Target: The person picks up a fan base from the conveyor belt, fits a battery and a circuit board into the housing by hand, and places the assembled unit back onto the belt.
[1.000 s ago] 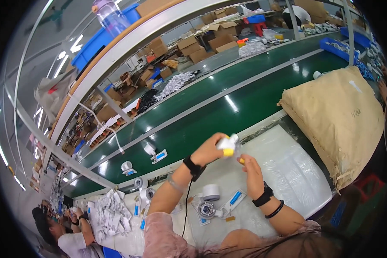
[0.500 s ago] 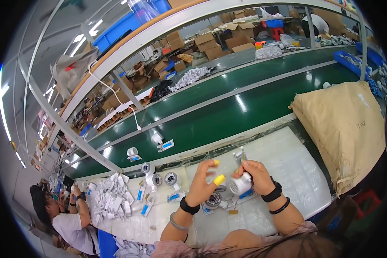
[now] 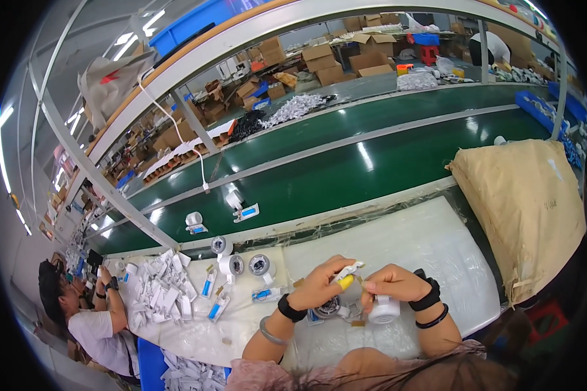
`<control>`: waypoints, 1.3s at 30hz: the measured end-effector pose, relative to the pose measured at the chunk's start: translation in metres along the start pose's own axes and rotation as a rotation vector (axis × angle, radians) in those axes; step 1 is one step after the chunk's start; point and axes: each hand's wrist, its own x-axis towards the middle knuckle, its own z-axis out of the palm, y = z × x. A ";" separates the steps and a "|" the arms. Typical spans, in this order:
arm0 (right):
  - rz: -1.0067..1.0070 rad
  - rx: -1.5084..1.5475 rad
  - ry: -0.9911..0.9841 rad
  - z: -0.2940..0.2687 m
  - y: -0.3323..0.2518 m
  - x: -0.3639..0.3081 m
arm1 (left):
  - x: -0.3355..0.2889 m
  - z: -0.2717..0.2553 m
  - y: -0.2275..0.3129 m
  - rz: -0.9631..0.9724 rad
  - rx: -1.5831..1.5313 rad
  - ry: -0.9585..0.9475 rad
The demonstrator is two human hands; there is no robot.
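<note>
Over the near side of the padded table, my hands work close together. Yellow covers sit on fingers of my left hand, which is closed on a small white plastic part. My right hand is closed, thumb and finger pinched near that part. A white round housing is at its lower fingers; whether wires join it to the part I cannot tell. Under my left hand lies another round unit with a dark face, partly hidden.
Left of my hands stand white round units and small pieces with blue strips. Beyond them is a heap of white plastic parts. A green conveyor runs behind, a brown sack at right. A co-worker sits left.
My left hand has moved right and closed on the white part that my right hand held up. The round housing has dropped lower beside my right hand. The view has shifted slightly.
</note>
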 end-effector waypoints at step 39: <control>-0.867 -0.953 0.757 0.029 0.023 0.028 | -0.014 0.022 0.017 -0.063 -0.453 0.233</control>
